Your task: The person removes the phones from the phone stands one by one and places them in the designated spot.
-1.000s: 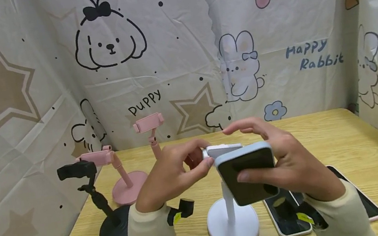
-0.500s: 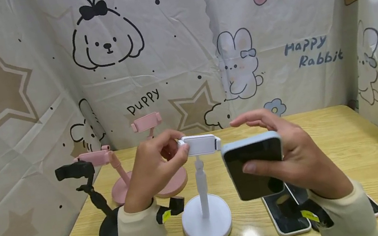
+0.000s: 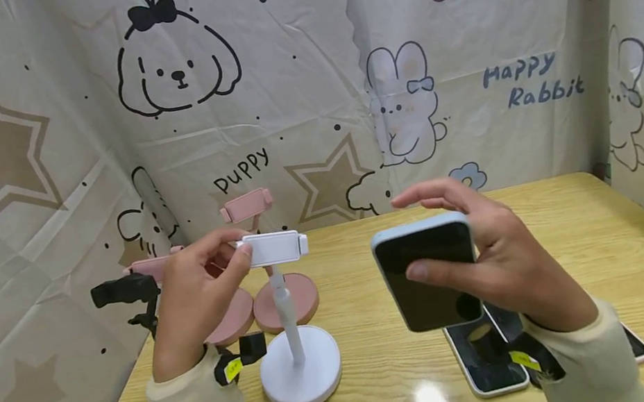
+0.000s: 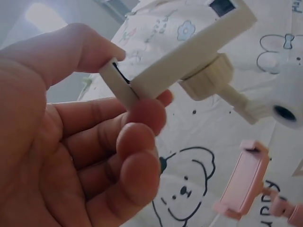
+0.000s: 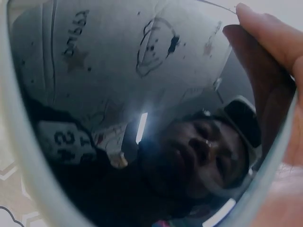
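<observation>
My left hand (image 3: pixel 200 290) pinches the left end of the clamp on a white phone stand (image 3: pixel 301 373). In the left wrist view the thumb lies on one side of the white clamp (image 4: pixel 165 66) and fingertips on the other; the clamp holds nothing. My right hand (image 3: pixel 488 252) grips a smartphone (image 3: pixel 431 289) in a pale blue case, its thumb across the dark screen. The phone is off the table, to the right of the stand. Its dark glossy screen (image 5: pixel 118 104) fills most of the right wrist view, with a person reflected in it.
Two pink phone stands (image 3: pixel 247 206) and a black phone stand (image 3: pixel 124 290) are at the left, partly behind my left hand. Beneath my right hand, several phones (image 3: pixel 489 361) lie on the wooden table (image 3: pixel 388 380). Printed cloth (image 3: pixel 299 57) surrounds the back and sides.
My left hand and the white stand have moved left, away from the phone, and the clamp now faces me. The right hand keeps the phone, first shifting slightly right.
</observation>
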Demonstrator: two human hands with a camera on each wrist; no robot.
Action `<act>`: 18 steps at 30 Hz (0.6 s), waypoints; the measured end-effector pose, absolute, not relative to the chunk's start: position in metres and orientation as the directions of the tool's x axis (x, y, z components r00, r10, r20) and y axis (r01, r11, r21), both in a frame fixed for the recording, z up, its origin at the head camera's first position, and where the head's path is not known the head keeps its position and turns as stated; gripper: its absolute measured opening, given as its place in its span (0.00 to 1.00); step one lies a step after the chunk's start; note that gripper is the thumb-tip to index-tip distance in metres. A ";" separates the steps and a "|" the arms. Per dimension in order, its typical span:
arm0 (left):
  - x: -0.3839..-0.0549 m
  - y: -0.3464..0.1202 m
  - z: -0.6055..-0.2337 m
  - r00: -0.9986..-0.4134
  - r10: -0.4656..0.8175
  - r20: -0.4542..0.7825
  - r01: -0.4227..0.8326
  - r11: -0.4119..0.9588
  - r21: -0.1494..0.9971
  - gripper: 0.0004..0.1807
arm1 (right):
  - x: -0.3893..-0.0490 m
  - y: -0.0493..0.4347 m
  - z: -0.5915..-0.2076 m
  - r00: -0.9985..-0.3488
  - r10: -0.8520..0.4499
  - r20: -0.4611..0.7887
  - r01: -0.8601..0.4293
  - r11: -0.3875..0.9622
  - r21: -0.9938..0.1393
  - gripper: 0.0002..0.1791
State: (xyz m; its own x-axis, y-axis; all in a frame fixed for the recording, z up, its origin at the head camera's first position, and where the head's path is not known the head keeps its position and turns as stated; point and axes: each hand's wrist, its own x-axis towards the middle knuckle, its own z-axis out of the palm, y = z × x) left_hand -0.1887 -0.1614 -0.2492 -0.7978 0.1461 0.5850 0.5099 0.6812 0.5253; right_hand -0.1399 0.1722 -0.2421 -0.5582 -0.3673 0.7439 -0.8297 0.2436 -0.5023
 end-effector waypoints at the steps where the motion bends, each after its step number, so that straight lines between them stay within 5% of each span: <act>1: -0.188 -0.164 -0.249 -0.801 0.141 0.581 0.502 0.687 0.526 0.10 | -0.140 0.172 -0.242 -0.562 -0.365 0.742 -0.827 0.246 -0.506 0.29; 9: -0.184 -0.180 -0.249 -0.808 0.101 0.581 0.473 0.700 0.536 0.12 | -0.141 0.172 -0.242 -0.660 -0.323 0.678 -0.750 0.241 -0.616 0.32; 18: -0.177 -0.193 -0.250 -0.804 0.015 0.595 0.388 0.771 0.505 0.13 | -0.144 0.171 -0.249 -0.752 -0.285 0.594 -0.657 0.263 -0.707 0.16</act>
State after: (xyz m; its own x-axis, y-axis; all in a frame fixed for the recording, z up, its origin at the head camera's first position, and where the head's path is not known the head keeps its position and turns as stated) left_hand -0.1774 -0.1928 -0.2501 -0.8039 0.0152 0.5945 0.3877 0.7714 0.5046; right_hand -0.1443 0.1710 -0.2488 -0.7524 -0.2855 0.5936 -0.6571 0.2627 -0.7065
